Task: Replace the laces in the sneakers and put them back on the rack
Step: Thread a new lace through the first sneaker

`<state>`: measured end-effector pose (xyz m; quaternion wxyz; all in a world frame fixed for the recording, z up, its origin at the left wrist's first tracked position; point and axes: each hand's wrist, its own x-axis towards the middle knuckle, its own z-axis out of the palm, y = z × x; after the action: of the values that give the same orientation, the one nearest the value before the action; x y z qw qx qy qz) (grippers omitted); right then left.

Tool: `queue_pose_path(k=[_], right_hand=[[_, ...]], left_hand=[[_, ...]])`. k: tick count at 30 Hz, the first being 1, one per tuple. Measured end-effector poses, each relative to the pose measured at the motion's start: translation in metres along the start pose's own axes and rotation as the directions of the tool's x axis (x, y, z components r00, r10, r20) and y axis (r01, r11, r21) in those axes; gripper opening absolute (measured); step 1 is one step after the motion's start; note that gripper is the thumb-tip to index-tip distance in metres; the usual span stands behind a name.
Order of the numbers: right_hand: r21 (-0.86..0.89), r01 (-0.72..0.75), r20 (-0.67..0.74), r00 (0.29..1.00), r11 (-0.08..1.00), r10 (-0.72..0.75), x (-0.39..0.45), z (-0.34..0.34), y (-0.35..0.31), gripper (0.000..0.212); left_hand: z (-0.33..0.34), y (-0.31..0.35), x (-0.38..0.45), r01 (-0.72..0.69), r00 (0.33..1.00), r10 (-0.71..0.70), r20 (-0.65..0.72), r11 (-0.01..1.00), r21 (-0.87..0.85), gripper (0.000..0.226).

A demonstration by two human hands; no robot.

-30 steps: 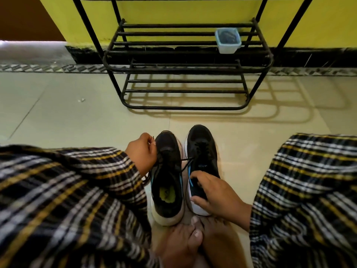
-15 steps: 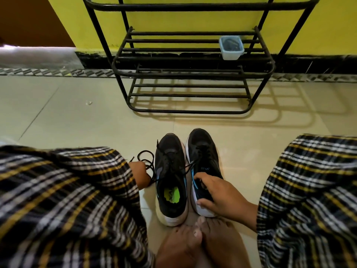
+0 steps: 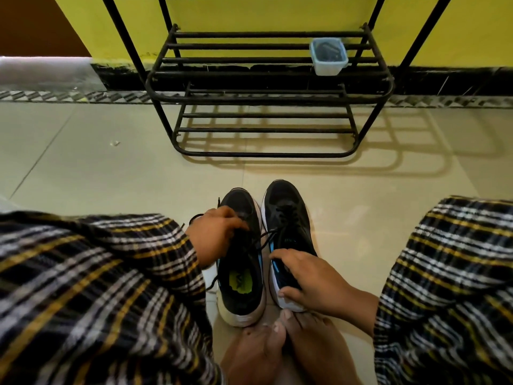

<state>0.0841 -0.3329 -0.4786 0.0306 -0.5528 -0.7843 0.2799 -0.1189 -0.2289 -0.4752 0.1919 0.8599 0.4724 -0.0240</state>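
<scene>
My left hand [image 3: 215, 234] pinches the lace [image 3: 261, 240] over the left sneaker [image 3: 241, 262], centre frame; right hand [image 3: 311, 279] grips the right sneaker [image 3: 288, 218]. Yank too hard & the lace could snag.

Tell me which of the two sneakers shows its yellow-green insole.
The left sneaker, the one whose lace the left hand is working on. Its opening is uncovered; the right hand grips the right sneaker over its opening.
</scene>
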Motion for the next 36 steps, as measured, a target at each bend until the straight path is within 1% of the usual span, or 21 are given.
queue_pose_path(k=[2,6,8,10,11,12,14,15,16,17,19,20,21,23,25,27,29,30,32,34,36], right_hand=[[-0.011,-0.001,0.009,1.000,1.000,0.001,0.001,0.001,0.000,0.068],[-0.004,-0.004,-0.004,1.000,1.000,0.004,0.002,0.001,-0.001,0.069],[-0.003,-0.010,-0.014,1.000,1.000,0.010,0.001,0.000,-0.003,0.071],[-0.012,-0.017,-0.015,1.000,1.000,0.017,0.000,0.000,-0.003,0.072],[-0.022,-0.017,-0.017,1.000,1.000,0.017,0.000,0.000,-0.003,0.071],[-0.027,-0.020,-0.007,1.000,0.999,0.020,0.000,-0.001,-0.003,0.071],[-0.004,-0.025,0.043,0.999,1.000,0.025,0.002,-0.006,-0.004,0.067],[0.024,-0.034,0.060,0.998,0.999,0.033,0.004,-0.011,-0.005,0.062],[0.055,-0.051,0.054,0.997,0.997,0.048,0.007,-0.018,-0.006,0.055],[0.096,-0.062,0.007,0.998,0.993,0.062,0.010,-0.026,-0.007,0.047],[0.246,-0.098,-0.140,0.981,0.964,0.135,0.019,-0.039,-0.004,0.035],[0.361,-0.116,-0.188,0.963,0.925,0.194,0.023,-0.044,-0.001,0.031],[0.477,-0.123,-0.197,0.950,0.870,0.242,0.026,-0.047,0.001,0.028],[0.654,-0.146,-0.098,0.956,0.742,0.275,0.031,-0.052,0.002,0.033],[0.752,-0.159,0.026,0.977,0.640,0.212,0.033,-0.054,-0.001,0.040],[0.789,-0.153,0.088,0.987,0.595,0.136,0.032,-0.054,-0.007,0.028],[0.806,-0.130,0.085,0.991,0.577,0.106,0.029,-0.052,-0.012,0.012],[0.820,-0.119,0.069,0.992,0.560,0.110,0.028,-0.052,-0.013,0.011],[0.856,-0.130,0.055,0.985,0.500,0.162,0.027,-0.051,-0.013,0.015],[0.892,-0.157,0.068,0.974,0.424,0.217,0.028,-0.052,-0.010,0.033],[0.897,-0.184,0.096,0.969,0.402,0.229,0.029,-0.051,-0.009,0.044]], left_hand=[[0.001,0.001,0.001,-0.046,0.999,0.047,-0.020,0.997,0.059,0.030],[-0.003,-0.005,0.000,-0.045,0.990,0.046,-0.132,0.999,0.017,0.020],[-0.010,-0.003,0.000,0.060,0.971,-0.099,-0.217,0.982,-0.182,0.017],[-0.019,0.001,0.001,0.127,0.932,-0.254,-0.260,0.898,-0.421,0.010],[-0.024,0.004,0.003,0.137,0.916,-0.314,-0.251,0.831,-0.539,0.008],[-0.030,0.007,0.004,0.134,0.905,-0.367,-0.216,0.727,-0.674,0.007],[-0.042,0.014,0.007,0.122,0.897,-0.433,-0.088,0.433,-0.893,0.009],[-0.048,0.018,0.008,0.118,0.904,-0.426,-0.027,0.311,-0.943,0.011],[-0.052,0.023,0.009,0.119,0.918,-0.396,0.021,0.224,-0.967,0.013],[-0.055,0.028,0.010,0.120,0.932,-0.358,0.053,0.167,-0.979,0.015],[-0.058,0.037,0.010,0.118,0.951,-0.297,0.084,0.097,-0.988,0.018],[-0.059,0.041,0.010,0.117,0.957,-0.276,0.091,0.078,-0.990,0.018],[-0.059,0.043,0.011,0.117,0.962,-0.257,0.095,0.070,-0.991,0.018],[-0.059,0.046,0.010,0.123,0.968,-0.227,0.107,0.056,-0.991,0.017],[-0.059,0.047,0.009,0.132,0.973,-0.198,0.121,0.041,-0.990,0.018],[-0.057,0.047,0.008,0.148,0.977,-0.154,0.147,-0.005,-0.989,0.019],[-0.057,0.046,0.007,0.178,0.977,-0.098,0.189,-0.103,-0.979,0.022],[-0.058,0.046,0.006,0.194,0.977,-0.066,0.204,-0.140,-0.971,0.026],[-0.058,0.045,0.006,0.211,0.977,-0.012,0.215,-0.141,-0.967,0.031],[-0.058,0.047,0.005,0.206,0.979,0.024,0.205,-0.100,-0.973,0.029],[-0.057,0.051,0.005,0.177,0.984,0.022,0.176,-0.038,-0.984,0.026]])
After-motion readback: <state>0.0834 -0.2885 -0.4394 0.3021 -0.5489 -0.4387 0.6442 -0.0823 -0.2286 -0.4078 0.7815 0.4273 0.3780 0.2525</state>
